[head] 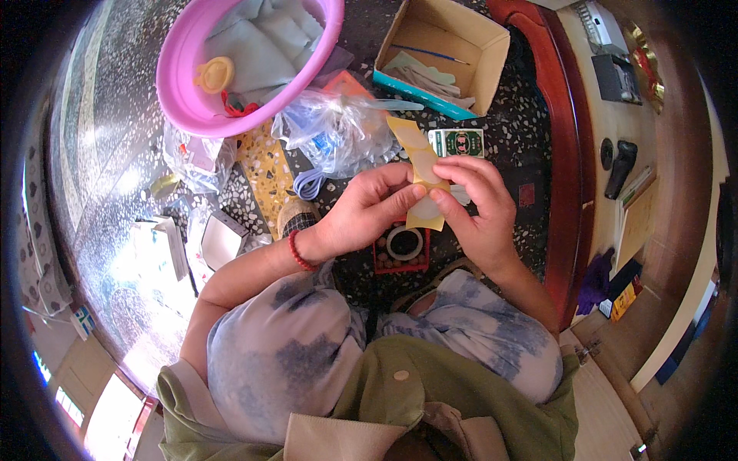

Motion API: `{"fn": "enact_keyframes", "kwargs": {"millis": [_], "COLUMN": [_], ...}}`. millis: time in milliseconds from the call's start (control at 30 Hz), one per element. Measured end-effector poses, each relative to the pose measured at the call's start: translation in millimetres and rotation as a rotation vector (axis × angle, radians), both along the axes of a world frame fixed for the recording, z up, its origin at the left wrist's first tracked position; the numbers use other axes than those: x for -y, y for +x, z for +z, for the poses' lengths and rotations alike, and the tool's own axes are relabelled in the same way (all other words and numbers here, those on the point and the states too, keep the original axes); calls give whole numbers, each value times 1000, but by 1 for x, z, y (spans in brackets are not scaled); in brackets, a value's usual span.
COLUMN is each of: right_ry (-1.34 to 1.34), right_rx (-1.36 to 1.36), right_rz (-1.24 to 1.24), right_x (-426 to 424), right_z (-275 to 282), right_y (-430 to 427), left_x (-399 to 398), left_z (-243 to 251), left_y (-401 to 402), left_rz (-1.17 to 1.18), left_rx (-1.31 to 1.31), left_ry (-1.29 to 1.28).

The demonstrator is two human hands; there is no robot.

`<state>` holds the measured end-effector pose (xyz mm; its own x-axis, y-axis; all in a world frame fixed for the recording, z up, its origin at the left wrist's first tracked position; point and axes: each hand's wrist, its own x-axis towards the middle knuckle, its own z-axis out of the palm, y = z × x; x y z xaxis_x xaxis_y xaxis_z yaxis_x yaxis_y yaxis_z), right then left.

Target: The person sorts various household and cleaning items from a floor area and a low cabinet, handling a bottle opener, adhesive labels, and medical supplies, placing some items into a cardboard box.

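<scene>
My left hand [376, 199] and my right hand [481, 210] pinch a yellow strip of backing paper [420, 154] from its two sides. Pale round stickers run along the strip, and fingertips cover part of its middle. A red bead bracelet [300, 250] circles my left wrist. Under the hands, a small red tray [428, 259] on the floor holds a pale ring [388, 245] with something dark inside and several brown balls. Just beyond my right fingers lies a small green and white box [470, 138] bearing writing.
Ahead stand a pink basin [173, 95] with grey cloth and an open cardboard box [484, 52] containing a brush and gloves. Plastic bags [346, 132] and a coiled cable [309, 183] lie between. A white carton [223, 237] sits left; a red wooden edge [562, 144] runs along the right.
</scene>
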<state>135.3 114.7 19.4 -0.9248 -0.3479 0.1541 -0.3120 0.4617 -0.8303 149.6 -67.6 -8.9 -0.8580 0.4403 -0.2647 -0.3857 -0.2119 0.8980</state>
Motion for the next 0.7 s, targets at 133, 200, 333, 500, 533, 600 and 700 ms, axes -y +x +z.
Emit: {"fn": "enact_keyframes", "kwargs": {"millis": [133,200,333,500,533,600,700], "right_ry": [-23,-28,-76,-86,-86,-130,-223], "right_rx": [14,17,37,121,125,190,407], "right_rz": [-13,-14,-35,-34,-37,-58,-130], "right_x": [0,0,0,-1,-1,-2,-4], "right_z": [0,0,-1,0,-1,-1,-4], "right_y": [2,3,4,3,3,4,4], "left_x": [3,4,4,5,3,1,3], "left_z": [1,-1,3,6,6,9,15], "left_y": [1,1,1,1,2,3,0], "left_rz": [-24,-35,-45,-93,-92,-64,-93], "left_rx": [-46,-129,-167,-116,-116,-37,-13], "left_ry": [-38,-131,-154,-144,-143,51,143]}}
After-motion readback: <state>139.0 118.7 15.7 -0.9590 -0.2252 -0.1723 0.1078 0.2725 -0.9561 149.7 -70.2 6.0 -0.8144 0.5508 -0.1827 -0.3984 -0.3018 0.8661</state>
